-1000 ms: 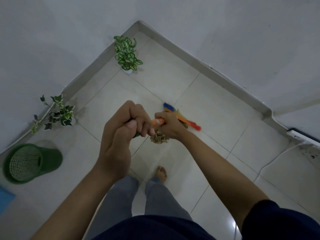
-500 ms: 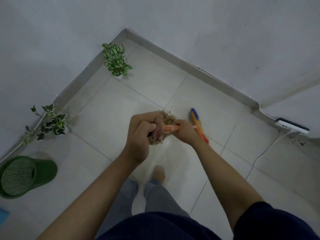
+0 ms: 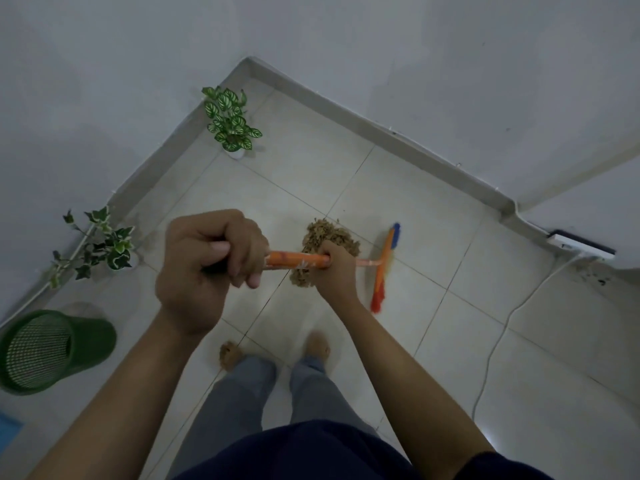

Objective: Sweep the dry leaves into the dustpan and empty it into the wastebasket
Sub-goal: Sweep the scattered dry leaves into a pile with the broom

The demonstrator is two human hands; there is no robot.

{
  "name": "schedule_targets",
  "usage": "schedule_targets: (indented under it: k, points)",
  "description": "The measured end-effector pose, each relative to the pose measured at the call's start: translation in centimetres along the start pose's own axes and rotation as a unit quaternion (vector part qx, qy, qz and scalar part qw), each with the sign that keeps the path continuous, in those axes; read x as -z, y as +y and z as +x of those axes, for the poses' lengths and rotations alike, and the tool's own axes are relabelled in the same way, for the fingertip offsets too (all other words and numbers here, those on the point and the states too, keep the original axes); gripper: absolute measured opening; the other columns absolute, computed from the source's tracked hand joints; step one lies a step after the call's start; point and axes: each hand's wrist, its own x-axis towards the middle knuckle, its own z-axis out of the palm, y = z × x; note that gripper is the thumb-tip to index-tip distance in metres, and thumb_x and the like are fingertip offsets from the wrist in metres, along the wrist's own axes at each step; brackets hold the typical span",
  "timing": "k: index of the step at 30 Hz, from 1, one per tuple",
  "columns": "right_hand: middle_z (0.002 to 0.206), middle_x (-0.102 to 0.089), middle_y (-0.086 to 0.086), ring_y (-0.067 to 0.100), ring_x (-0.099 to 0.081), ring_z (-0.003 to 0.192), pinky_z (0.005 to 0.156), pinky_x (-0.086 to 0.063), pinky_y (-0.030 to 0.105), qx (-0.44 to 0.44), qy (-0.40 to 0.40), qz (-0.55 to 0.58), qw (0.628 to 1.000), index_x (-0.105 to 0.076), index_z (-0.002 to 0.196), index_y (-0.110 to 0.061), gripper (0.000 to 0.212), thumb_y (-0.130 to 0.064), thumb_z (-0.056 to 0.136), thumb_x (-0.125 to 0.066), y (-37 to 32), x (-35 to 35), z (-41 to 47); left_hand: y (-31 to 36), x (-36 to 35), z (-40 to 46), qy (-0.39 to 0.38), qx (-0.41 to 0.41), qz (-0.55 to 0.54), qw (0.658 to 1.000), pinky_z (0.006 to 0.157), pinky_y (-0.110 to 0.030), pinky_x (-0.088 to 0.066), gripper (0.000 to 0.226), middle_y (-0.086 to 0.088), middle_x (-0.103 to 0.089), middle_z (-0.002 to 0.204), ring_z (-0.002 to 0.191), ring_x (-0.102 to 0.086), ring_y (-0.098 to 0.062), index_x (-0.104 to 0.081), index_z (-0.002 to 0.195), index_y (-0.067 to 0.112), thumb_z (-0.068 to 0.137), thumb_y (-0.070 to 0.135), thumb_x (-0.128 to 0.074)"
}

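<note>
Both hands grip an orange broom handle (image 3: 298, 263). My left hand (image 3: 204, 258) is closed around its upper end, my right hand (image 3: 334, 271) lower down. The broom's multicoloured head (image 3: 384, 268) rests on the tiled floor to the right of a pile of dry brown leaves (image 3: 329, 237). My right hand hides part of the pile. A smaller clump of leaves (image 3: 227, 355) lies by my left foot. The green mesh wastebasket (image 3: 52, 348) stands at the left by the wall. A blue corner (image 3: 7, 431) shows at the left edge; I cannot tell what it is.
Two small potted plants stand along the left wall, a variegated one (image 3: 230, 123) near the corner and an ivy (image 3: 97, 244) closer. A white power strip (image 3: 581, 245) lies by the right wall, with its cable (image 3: 498, 341) trailing over the tiles. My bare feet (image 3: 317, 346) are below the pile.
The broom head has swung from far of the pile round to its right, standing nearly parallel to my body. My left hand has moved left along the handle, and the view has shifted.
</note>
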Motion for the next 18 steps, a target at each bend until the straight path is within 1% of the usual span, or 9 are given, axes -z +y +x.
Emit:
schedule_targets:
  k: [1,2,5,7,9,11,13,15,18]
  points:
    - [0.045,-0.039,-0.007,0.004,-0.036,0.045,0.043,-0.027,0.017,-0.004,0.0,-0.003,1.0,-0.031,0.049,-0.021,0.021,-0.007,0.06,-0.043,0.5,0.3,-0.4,-0.6,-0.2,-0.3,0.016,0.016,0.008,1.0,0.053,-0.036,-0.031,0.017,0.01,-0.04,0.044,0.037,-0.04,-0.016,-0.048,0.049,0.025,0.066,0.021,-0.049]
    - [0.045,-0.035,-0.013,-0.002,-0.033,0.045,0.043,-0.028,0.014,-0.004,-0.007,-0.007,1.0,-0.028,0.049,-0.026,0.025,-0.009,0.059,-0.043,1.0,0.4,-0.8,-1.3,-0.4,-0.6,0.035,0.033,0.011,0.999,0.052,-0.037,-0.03,0.019,0.01,-0.039,0.043,0.037,-0.038,-0.017,-0.045,0.047,0.026,0.065,0.019,-0.043]
    - [0.047,-0.033,-0.015,-0.002,-0.029,0.046,0.044,-0.023,0.013,-0.002,-0.052,-0.004,0.999,-0.027,0.051,-0.029,0.03,-0.007,0.062,-0.043,2.4,-0.7,-1.7,-2.6,-0.9,-2.1,0.063,0.069,0.013,0.996,0.043,-0.041,-0.023,0.022,0.006,-0.029,0.04,0.035,-0.028,-0.017,-0.031,0.045,0.024,0.065,0.018,-0.04]
    - [0.048,-0.033,-0.014,-0.002,-0.029,0.047,0.046,-0.022,0.015,-0.004,-0.085,-0.007,0.996,-0.027,0.051,-0.029,0.034,-0.004,0.065,-0.045,2.3,-2.3,-1.5,-2.7,-0.4,-2.8,0.067,0.071,0.026,0.995,0.041,-0.044,-0.02,0.023,0.004,-0.026,0.039,0.034,-0.026,-0.017,-0.027,0.046,0.022,0.065,0.018,-0.039]
    - [0.048,-0.032,-0.014,-0.002,-0.029,0.047,0.047,-0.022,0.019,0.015,-0.101,-0.009,0.995,-0.026,0.05,-0.03,0.037,-0.005,0.065,-0.048,1.0,-3.8,-1.1,-1.9,0.5,-3.2,0.08,0.063,0.032,0.994,0.04,-0.045,-0.019,0.022,0.007,-0.028,0.038,0.034,-0.026,-0.017,-0.03,0.045,0.025,0.064,0.018,-0.039]
    - [0.046,-0.03,-0.014,-0.002,-0.029,0.046,0.045,-0.018,0.016,0.032,-0.093,-0.007,0.995,-0.024,0.049,-0.029,0.032,-0.01,0.064,-0.045,-1.1,-4.9,-0.7,-0.7,1.8,-3.4,0.097,0.045,0.027,0.994,0.04,-0.044,-0.018,0.022,0.004,-0.025,0.037,0.033,-0.027,-0.015,-0.03,0.044,0.024,0.064,0.018,-0.038]
    - [0.044,-0.029,-0.013,0.005,-0.03,0.043,0.044,-0.018,0.018,0.044,-0.072,-0.011,0.996,-0.026,0.049,-0.024,0.025,-0.013,0.063,-0.044,-2.8,-5.7,-0.6,0.8,3.0,-3.7,0.101,0.017,0.02,0.995,0.041,-0.043,-0.019,0.021,0.003,-0.024,0.037,0.032,-0.028,-0.014,-0.033,0.044,0.022,0.064,0.017,-0.038]
    - [0.043,-0.031,-0.009,0.013,-0.034,0.045,0.045,-0.019,0.025,0.057,-0.05,-0.022,0.997,-0.032,0.05,-0.017,0.018,-0.015,0.063,-0.045,-4.1,-6.0,-1.0,2.2,4.4,-4.3,0.094,-0.014,0.005,0.995,0.043,-0.041,-0.022,0.019,0.009,-0.033,0.039,0.033,-0.031,-0.013,-0.04,0.046,0.02,0.065,0.018,-0.043]
    - [0.042,-0.033,-0.003,0.019,-0.036,0.045,0.043,-0.015,0.024,0.089,-0.039,-0.058,0.994,-0.036,0.051,-0.014,0.012,-0.014,0.06,-0.044,-6.6,-6.3,-2.1,4.3,6.8,-5.7,0.094,-0.058,-0.016,0.994,0.052,-0.033,-0.033,0.025,0.011,-0.044,0.045,0.039,-0.042,-0.014,-0.05,0.054,0.023,0.072,0.037,-0.06]
